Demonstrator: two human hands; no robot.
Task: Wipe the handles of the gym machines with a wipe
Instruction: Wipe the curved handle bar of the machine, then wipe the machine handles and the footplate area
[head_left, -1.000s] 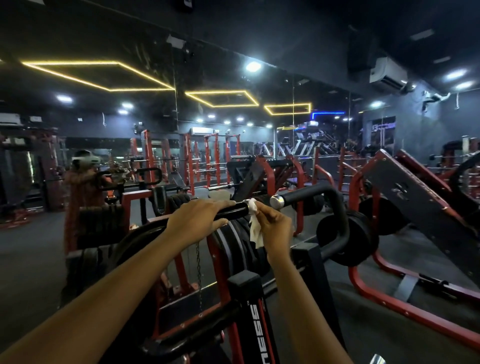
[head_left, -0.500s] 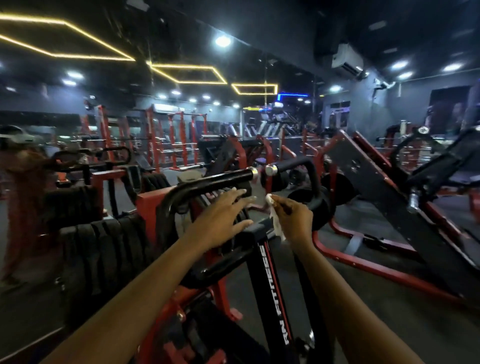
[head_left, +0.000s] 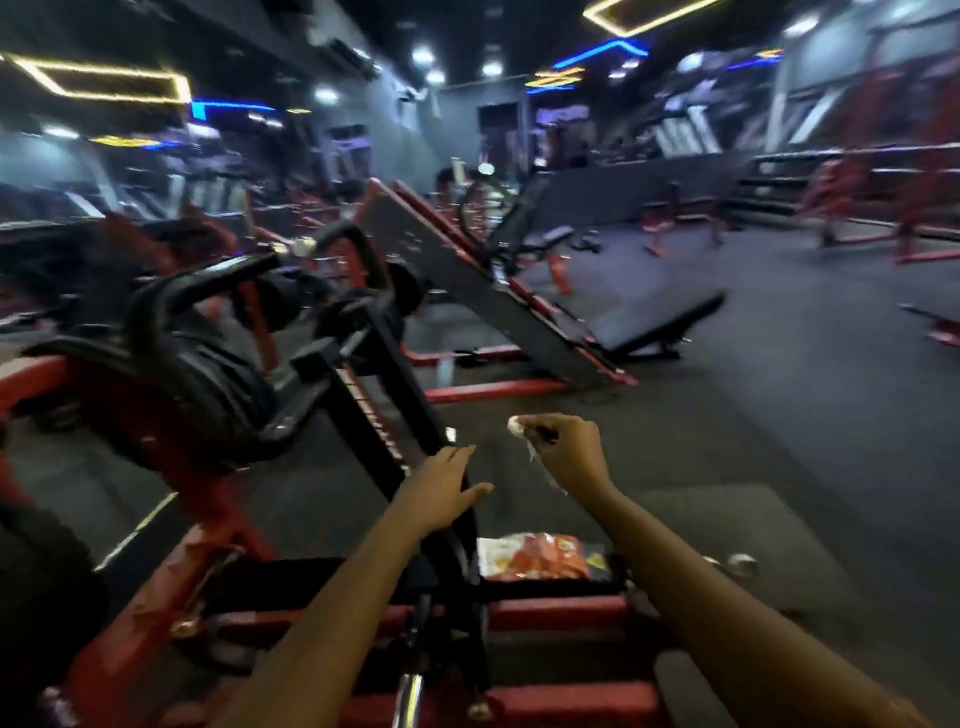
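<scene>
right hand (head_left: 569, 452) pinches white wipe (head_left: 519, 427), curled, in air. left hand (head_left: 444, 486) loose, fingers straight, over black machine post (head_left: 384, 410). black handles (head_left: 218, 283) well apart, upper left.

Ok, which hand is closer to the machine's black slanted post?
Left. The left hand overlaps the post; the right hand, pinching the wipe, hangs off to its right.

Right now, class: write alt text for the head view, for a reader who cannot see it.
A person's right hand pinches a white wipe, open left hand beside it, above a red and black gym machine. Its black handle is up left; an orange packet lies below the hands.
</scene>
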